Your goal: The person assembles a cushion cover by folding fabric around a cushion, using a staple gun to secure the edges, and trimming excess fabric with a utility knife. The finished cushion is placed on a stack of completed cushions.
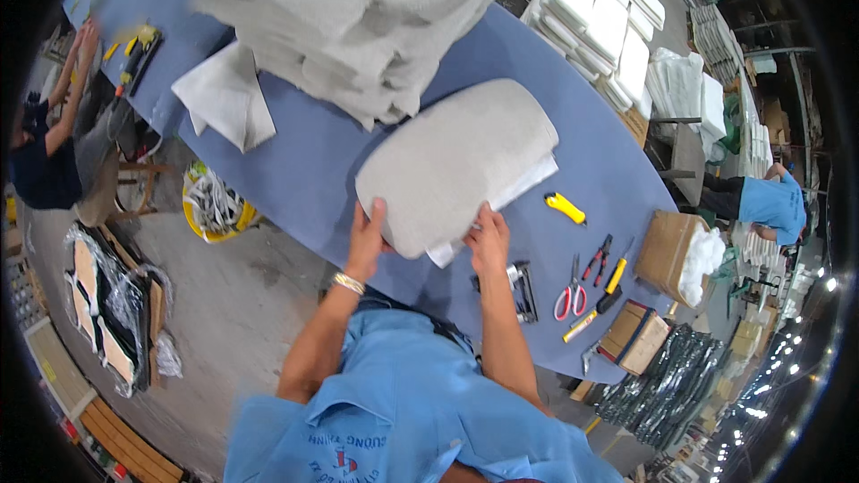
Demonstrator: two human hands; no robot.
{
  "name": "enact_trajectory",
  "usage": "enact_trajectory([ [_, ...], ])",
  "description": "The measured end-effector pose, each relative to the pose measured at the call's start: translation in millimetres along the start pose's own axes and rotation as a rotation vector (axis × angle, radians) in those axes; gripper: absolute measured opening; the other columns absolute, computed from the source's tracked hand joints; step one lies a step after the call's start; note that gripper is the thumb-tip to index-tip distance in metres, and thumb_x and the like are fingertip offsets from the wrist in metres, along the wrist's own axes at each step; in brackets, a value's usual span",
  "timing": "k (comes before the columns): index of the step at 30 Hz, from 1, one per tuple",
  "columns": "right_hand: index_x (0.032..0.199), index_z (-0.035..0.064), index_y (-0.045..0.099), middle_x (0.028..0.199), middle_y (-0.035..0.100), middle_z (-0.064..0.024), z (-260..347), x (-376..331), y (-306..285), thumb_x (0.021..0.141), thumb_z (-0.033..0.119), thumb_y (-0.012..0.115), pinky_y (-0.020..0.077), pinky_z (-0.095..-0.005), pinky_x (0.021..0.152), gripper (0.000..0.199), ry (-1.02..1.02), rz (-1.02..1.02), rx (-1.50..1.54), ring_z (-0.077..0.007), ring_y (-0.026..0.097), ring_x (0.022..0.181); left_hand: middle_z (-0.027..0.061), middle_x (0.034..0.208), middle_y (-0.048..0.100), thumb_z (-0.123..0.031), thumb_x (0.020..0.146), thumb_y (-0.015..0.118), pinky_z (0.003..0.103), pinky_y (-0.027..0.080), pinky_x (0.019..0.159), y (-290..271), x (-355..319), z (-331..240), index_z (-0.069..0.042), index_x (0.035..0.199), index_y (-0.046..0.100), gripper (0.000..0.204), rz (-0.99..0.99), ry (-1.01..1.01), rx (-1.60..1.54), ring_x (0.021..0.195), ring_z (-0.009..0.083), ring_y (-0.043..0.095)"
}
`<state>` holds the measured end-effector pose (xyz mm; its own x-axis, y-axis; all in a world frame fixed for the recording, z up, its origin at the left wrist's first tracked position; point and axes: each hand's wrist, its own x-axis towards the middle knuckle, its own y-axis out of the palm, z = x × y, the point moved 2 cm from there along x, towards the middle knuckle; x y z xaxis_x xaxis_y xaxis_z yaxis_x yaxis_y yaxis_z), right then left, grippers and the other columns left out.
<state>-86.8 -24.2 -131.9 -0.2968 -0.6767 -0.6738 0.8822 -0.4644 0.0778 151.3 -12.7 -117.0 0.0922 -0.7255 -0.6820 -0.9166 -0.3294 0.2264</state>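
Observation:
A grey fabric-covered cushion panel with rounded corners lies before me on the blue table. My left hand grips its near left edge, thumb on top and fingers beneath. At the near right edge, my right hand pinches the panel's rim. White material sticks out from under the right side, and a small white flap shows between my hands. Beside my right forearm lies a staple gun, partly hidden by the arm.
A tall heap of grey fabric stands beyond the panel. To the right lie a yellow utility knife, scissors, pliers and a cardboard box. White pads are stacked past the table. Another person works at left.

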Motion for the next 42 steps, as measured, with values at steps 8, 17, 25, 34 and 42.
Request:
enact_trajectory([
  [8, 0.133, -0.0025, 0.058, 0.118, 0.071, -0.0152, 43.6, 0.3, 3.5, 0.108, 0.043, 0.052, 0.0604, -0.0425, 0.090, 0.052, -0.013, 0.116, 0.155, -0.0279, 0.072, 0.104, 0.0236, 0.155, 0.043, -0.050, 0.104, 0.057, 0.042, 0.040, 0.115, 27.0, 19.8, 64.2, -0.003, 0.163, 0.012, 0.088, -0.178, 0.219, 0.103, 0.140, 0.0311, 0.048],
  [17, 0.069, 0.0076, 0.063, 0.052, 0.058, -0.0019, 95.9, -64.6, -28.1, 0.106, 0.036, 0.057, 0.0406, -0.0266, 0.044, 0.048, -0.444, 0.313, -0.639, -0.0093, 0.054, 0.045, 0.0145, 0.146, 0.052, -0.057, 0.100, 0.060, 0.045, 0.054, 0.092, 34.2, -68.8, 115.4, -0.007, 0.155, 0.033, 0.079, 0.032, -0.158, -0.499, 0.127, 0.0245, 0.056],
  [25, 0.070, 0.0013, 0.062, 0.052, 0.059, -0.0045, 41.1, -138.0, -65.3, 0.105, 0.025, 0.058, 0.0419, -0.0261, 0.041, 0.043, -0.331, 0.622, -0.502, -0.0111, 0.057, 0.043, 0.0225, 0.113, 0.072, -0.067, 0.102, 0.044, 0.044, 0.058, 0.085, -69.7, -134.9, 138.9, -0.005, 0.132, 0.066, 0.073, 0.034, 0.228, 1.219, 0.100, 0.0342, 0.071],
  [34, 0.064, -0.0017, 0.061, 0.049, 0.059, -0.0097, 24.0, -129.2, -113.6, 0.098, 0.028, 0.068, 0.0456, -0.0365, 0.050, 0.046, -0.692, 0.218, -0.750, -0.0141, 0.056, 0.044, 0.0187, 0.160, 0.042, -0.062, 0.106, 0.037, 0.039, 0.028, 0.124, 105.9, -59.6, 34.1, -0.003, 0.156, 0.040, 0.077, 0.494, 0.355, 0.718, 0.150, 0.0310, 0.037],
  [42, 0.071, -0.0037, 0.058, 0.059, 0.058, -0.0115, 46.6, -133.3, -92.8, 0.099, 0.022, 0.065, 0.0434, -0.0390, 0.058, 0.038, -0.811, 0.185, -0.679, -0.0177, 0.050, 0.057, 0.0173, 0.170, 0.020, -0.069, 0.104, 0.030, 0.043, 0.012, 0.128, 114.5, -50.5, 70.3, -0.008, 0.163, 0.025, 0.085, 0.619, 0.282, 0.727, 0.158, 0.0332, 0.014],
])
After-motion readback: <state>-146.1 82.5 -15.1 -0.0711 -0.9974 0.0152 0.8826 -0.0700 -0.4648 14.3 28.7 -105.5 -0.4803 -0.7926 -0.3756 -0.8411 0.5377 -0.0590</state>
